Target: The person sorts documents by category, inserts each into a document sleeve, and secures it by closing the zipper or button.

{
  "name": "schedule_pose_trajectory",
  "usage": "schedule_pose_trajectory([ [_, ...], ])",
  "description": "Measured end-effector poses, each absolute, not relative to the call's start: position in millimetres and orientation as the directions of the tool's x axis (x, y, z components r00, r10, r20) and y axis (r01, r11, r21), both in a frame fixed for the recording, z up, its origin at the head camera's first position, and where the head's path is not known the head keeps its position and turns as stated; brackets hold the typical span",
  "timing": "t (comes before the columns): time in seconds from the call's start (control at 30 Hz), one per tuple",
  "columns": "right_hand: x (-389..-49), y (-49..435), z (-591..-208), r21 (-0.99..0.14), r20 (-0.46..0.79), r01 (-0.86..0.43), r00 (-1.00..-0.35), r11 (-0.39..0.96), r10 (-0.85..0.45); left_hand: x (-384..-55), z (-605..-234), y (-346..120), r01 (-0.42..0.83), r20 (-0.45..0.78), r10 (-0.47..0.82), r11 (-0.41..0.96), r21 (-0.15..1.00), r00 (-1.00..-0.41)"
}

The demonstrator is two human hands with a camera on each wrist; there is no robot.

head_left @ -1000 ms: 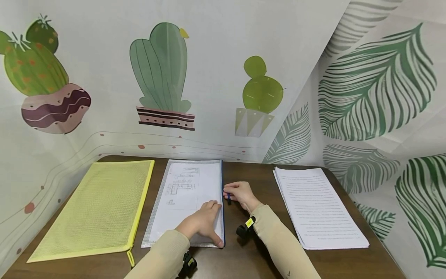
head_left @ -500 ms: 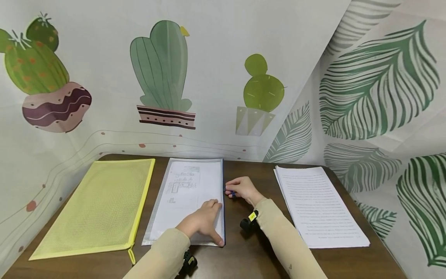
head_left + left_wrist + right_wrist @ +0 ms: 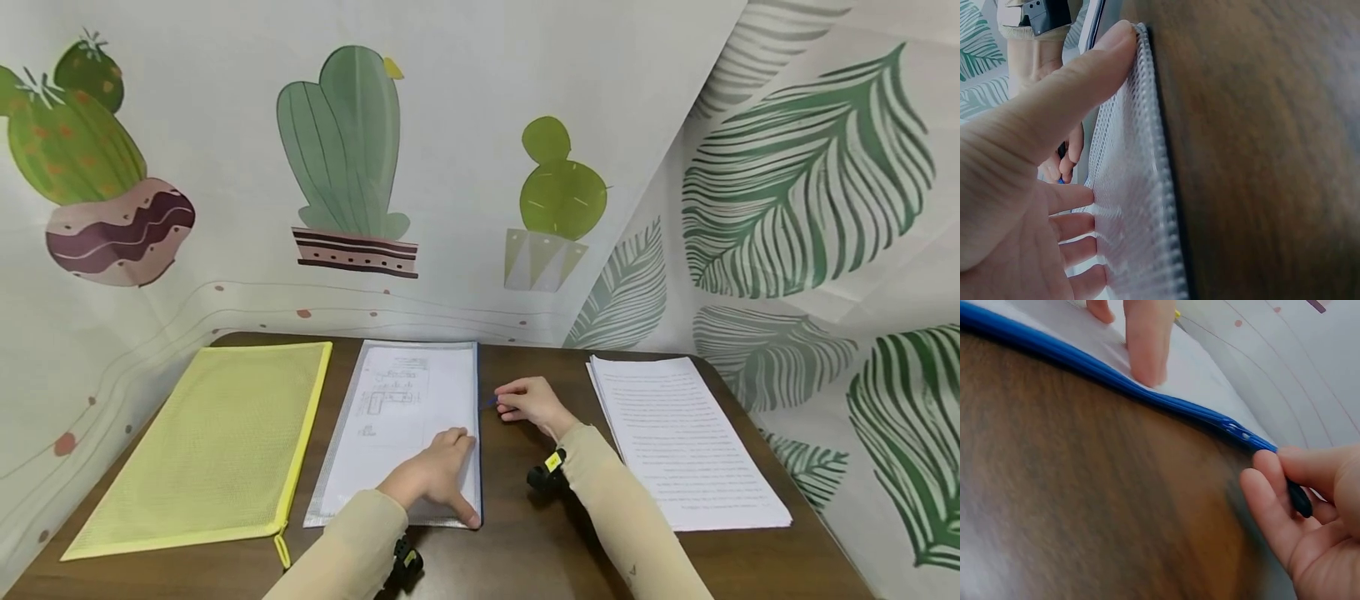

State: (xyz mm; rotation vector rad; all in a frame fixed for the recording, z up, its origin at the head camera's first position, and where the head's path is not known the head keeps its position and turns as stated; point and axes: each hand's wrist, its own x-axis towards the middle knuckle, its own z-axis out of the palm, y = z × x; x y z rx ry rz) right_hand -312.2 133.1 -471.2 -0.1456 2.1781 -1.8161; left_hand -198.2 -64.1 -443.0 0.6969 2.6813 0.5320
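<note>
A clear mesh pouch (image 3: 397, 408) with printed sheets inside lies flat on the dark wooden table (image 3: 525, 542). A blue zipper (image 3: 1116, 378) runs along its right edge. My left hand (image 3: 442, 471) presses flat on the pouch's near right corner, with the thumb at the edge (image 3: 1116, 47). My right hand (image 3: 517, 404) pinches the dark zipper pull (image 3: 1299, 499) at the zipper, about halfway up that edge.
A yellow mesh pouch (image 3: 210, 442) lies to the left of the clear one. A stack of printed paper (image 3: 682, 437) sits on the right side of the table. Patterned cloth walls with cactus and leaf prints close in the back and right.
My right hand has slid the zipper pull farther away from me along the pouch's right edge. The left hand has stayed pressed on the pouch.
</note>
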Motion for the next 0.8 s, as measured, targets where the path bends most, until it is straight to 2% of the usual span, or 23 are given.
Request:
schedule_pose_trajectory([
  [0.1, -313, 130, -475, -0.976, -0.104, 0.05, -0.962, 0.213, -0.252, -198, -443, -64, 0.398, -0.209, 0.518, 0.81, 0.43, -0.829],
  [0.2, -314, 129, -476, -0.91, 0.0, -0.116, -0.96, 0.398, -0.281, -197, -442, -65, 0.398, -0.208, 0.519, 0.809, 0.432, -0.829],
  [0.3, -314, 129, -473, -0.679, 0.139, -0.36, -0.919, 0.64, -0.369, -198, -441, -66, 0.395, -0.211, 0.514, 0.813, 0.428, -0.831],
  [0.37, -312, 131, -470, -0.497, 0.201, -0.471, -0.879, 0.728, -0.432, -198, -441, -66, 0.392, -0.214, 0.51, 0.817, 0.423, -0.833],
  [0.43, -310, 133, -468, -0.363, 0.231, -0.531, -0.847, 0.765, -0.479, -198, -441, -65, 0.39, -0.215, 0.508, 0.819, 0.421, -0.834],
  [0.5, -308, 135, -466, -0.295, 0.212, -0.545, -0.839, 0.785, -0.502, -198, -441, -65, 0.388, -0.213, 0.507, 0.819, 0.423, -0.835],
  [0.6, -306, 139, -466, -0.256, 0.175, -0.537, -0.844, 0.804, -0.507, -198, -442, -65, 0.389, -0.208, 0.509, 0.815, 0.429, -0.835],
  [0.67, -305, 141, -467, -0.28, 0.169, -0.528, -0.849, 0.802, -0.5, -199, -444, -65, 0.391, -0.208, 0.51, 0.814, 0.429, -0.835],
  [0.8, -306, 142, -471, -0.481, 0.193, -0.467, -0.882, 0.742, -0.431, -198, -445, -64, 0.396, -0.207, 0.513, 0.814, 0.425, -0.833],
])
